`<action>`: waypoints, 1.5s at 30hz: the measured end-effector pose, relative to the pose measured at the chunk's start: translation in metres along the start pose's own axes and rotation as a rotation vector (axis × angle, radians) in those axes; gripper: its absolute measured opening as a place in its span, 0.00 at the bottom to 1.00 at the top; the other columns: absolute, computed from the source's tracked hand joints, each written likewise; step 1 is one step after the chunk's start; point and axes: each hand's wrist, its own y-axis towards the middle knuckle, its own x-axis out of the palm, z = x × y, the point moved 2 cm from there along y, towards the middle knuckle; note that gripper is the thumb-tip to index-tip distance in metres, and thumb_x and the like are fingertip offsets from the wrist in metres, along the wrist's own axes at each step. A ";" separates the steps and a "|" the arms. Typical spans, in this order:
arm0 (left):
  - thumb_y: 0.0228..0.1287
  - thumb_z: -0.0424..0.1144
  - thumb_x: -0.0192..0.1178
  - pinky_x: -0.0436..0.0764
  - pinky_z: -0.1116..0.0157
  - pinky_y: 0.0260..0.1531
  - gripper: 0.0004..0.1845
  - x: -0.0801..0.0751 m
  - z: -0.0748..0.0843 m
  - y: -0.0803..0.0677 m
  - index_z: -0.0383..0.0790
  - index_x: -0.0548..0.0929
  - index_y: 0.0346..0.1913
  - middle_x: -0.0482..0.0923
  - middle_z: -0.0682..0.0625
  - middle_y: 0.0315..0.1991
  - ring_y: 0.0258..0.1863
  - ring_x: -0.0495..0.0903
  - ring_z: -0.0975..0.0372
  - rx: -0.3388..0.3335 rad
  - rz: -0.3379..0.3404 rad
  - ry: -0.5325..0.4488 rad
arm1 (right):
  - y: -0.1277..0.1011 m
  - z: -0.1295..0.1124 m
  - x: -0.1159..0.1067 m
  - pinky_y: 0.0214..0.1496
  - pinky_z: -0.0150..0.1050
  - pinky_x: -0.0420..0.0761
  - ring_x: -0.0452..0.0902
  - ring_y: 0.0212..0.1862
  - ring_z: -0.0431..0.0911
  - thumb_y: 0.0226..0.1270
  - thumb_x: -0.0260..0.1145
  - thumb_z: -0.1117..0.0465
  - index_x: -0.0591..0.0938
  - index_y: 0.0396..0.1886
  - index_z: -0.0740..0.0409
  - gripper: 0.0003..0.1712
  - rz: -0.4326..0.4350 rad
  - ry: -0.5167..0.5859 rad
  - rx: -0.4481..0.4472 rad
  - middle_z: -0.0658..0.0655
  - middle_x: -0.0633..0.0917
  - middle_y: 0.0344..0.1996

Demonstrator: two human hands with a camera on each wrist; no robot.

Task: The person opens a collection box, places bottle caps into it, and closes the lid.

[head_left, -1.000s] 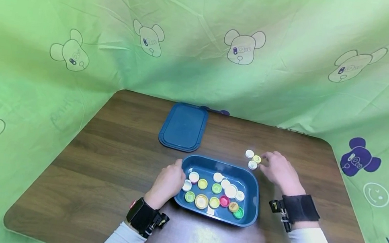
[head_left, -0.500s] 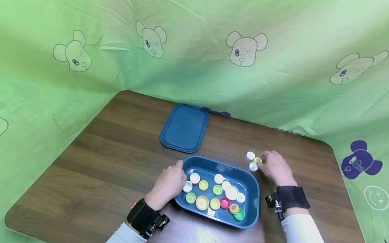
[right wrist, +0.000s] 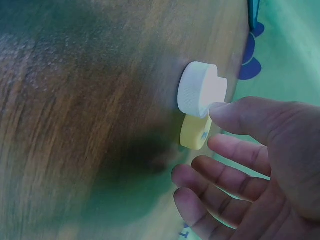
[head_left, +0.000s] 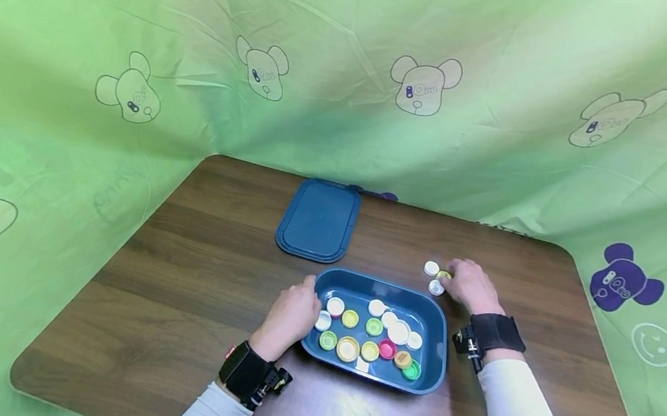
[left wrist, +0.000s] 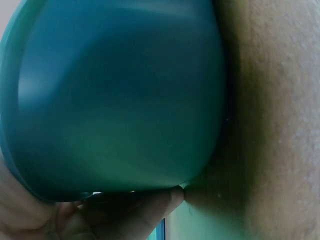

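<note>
My left hand (head_left: pixel 290 314) holds the left end of a blue plastic tray (head_left: pixel 386 286). In the left wrist view, the thumb lies at the rim and the fingers curl along the wall (left wrist: pixel 130 110). Several bottle caps, white, yellow, green, pink and tan, lie in the tray. Beyond its right corner, a yellow cap (head_left: pixel 442 275) sits between two white caps. My right hand (head_left: pixel 472 286) reaches over this group, fingers loosely bent. In the right wrist view, the thumb tip is right at a white cap (right wrist: pixel 197 90) and the index fingertip is close by the yellow one.
A blue lid (head_left: pixel 319 220) lies flat on the wooden table (head_left: pixel 175 272) behind the tray. Green printed cloth (head_left: pixel 332 118) hangs around the table's back and sides. A small light piece (head_left: pixel 362 365) is on the tray's near wall.
My right hand has moved slightly left, and its fingertips now overlap the yellow cap in the head view. The left hand keeps its hold on the tray. The head view has shifted a little.
</note>
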 end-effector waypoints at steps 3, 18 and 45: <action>0.75 0.36 0.54 0.85 0.48 0.44 0.22 0.000 0.000 0.000 0.26 0.72 0.65 0.82 0.32 0.51 0.44 0.86 0.44 0.004 0.005 0.004 | 0.003 0.001 0.001 0.51 0.60 0.77 0.77 0.52 0.65 0.69 0.64 0.58 0.80 0.56 0.69 0.22 0.005 0.000 -0.005 0.73 0.80 0.52; 0.75 0.35 0.54 0.85 0.48 0.45 0.22 0.000 0.001 0.000 0.26 0.71 0.66 0.82 0.32 0.52 0.46 0.85 0.44 -0.006 0.001 -0.005 | 0.004 -0.004 -0.002 0.49 0.57 0.77 0.78 0.49 0.62 0.69 0.63 0.59 0.81 0.54 0.70 0.21 0.000 0.010 -0.019 0.73 0.82 0.50; 0.74 0.35 0.54 0.85 0.48 0.43 0.23 0.000 0.000 0.000 0.25 0.71 0.65 0.82 0.31 0.51 0.44 0.86 0.43 0.012 0.011 -0.001 | 0.010 -0.004 0.000 0.46 0.53 0.78 0.77 0.45 0.60 0.67 0.63 0.62 0.81 0.52 0.71 0.19 -0.025 0.014 -0.006 0.72 0.82 0.48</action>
